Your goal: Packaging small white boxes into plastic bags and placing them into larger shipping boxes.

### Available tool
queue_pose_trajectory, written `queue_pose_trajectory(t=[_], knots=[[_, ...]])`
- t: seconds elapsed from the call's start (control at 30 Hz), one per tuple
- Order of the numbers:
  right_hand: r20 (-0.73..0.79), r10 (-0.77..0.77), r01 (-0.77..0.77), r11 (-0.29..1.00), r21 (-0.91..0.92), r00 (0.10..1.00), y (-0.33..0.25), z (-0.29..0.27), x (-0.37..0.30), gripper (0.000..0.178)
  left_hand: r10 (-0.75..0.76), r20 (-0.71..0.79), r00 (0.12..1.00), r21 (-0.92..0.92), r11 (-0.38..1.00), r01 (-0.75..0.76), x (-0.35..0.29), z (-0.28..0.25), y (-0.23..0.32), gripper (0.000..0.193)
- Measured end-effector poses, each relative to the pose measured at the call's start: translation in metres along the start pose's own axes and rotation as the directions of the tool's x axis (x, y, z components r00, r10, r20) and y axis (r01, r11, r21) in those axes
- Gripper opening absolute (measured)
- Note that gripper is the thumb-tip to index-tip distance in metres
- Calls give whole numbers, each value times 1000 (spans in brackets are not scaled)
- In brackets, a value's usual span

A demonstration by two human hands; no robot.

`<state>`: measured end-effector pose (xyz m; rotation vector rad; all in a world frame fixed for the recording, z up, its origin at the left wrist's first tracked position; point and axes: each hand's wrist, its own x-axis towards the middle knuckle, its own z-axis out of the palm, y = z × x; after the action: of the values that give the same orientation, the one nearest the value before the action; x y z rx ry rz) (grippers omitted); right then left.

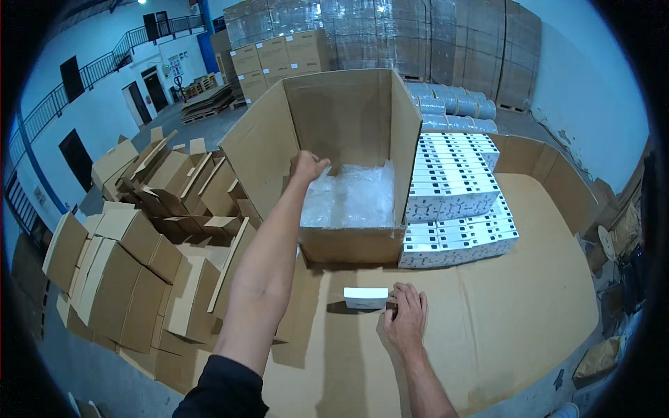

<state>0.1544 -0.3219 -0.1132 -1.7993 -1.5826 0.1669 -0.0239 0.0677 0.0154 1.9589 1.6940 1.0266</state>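
A large open carton (348, 245) stands in front of me with its flaps raised. Clear bubble wrap (352, 198) lies inside it. My left hand (309, 166) reaches into the carton beside its left wall, at the wrap's left edge. Its fingers are curled closed; whatever they may hold is hidden. A small white box (366, 298) rests on the cardboard-covered table (488, 327) on the near side of the carton. Against the box's right end, my right hand (408, 313) lies palm down, fingers stretched out, with nothing visibly gripped.
Stacked white boxes (453, 202) stand right of the carton in several rows. Folded and flattened cartons (132, 279) pile up at the left. A raised cardboard rim (557, 177) borders the table's far right. Wrapped pallets (432, 42) and film-covered rolls (453, 104) stand behind.
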Motion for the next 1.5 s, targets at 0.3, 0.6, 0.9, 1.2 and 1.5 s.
queue_pose_trajectory(t=[0.3,0.6,0.9,1.2,1.5], knots=[[13,-4,4,1000,-28,1000,-1,4,1,40,-96,87,992,408,911,52,14,44,-30,44],[-22,-7,7,1000,-24,1000,5,4,0,37,-32,-200,979,37,999,40,22,-3,-6,25],[-65,-51,55,996,69,997,7,9,-3,29,4,-95,995,-807,585,-80,-134,-77,89,42],[139,192,-237,788,568,972,27,-11,-29,18,94,349,932,-822,509,257,-366,-42,23,33],[452,-61,-281,706,650,890,-11,-37,-32,29,83,552,830,-636,686,354,-420,-9,-12,21]])
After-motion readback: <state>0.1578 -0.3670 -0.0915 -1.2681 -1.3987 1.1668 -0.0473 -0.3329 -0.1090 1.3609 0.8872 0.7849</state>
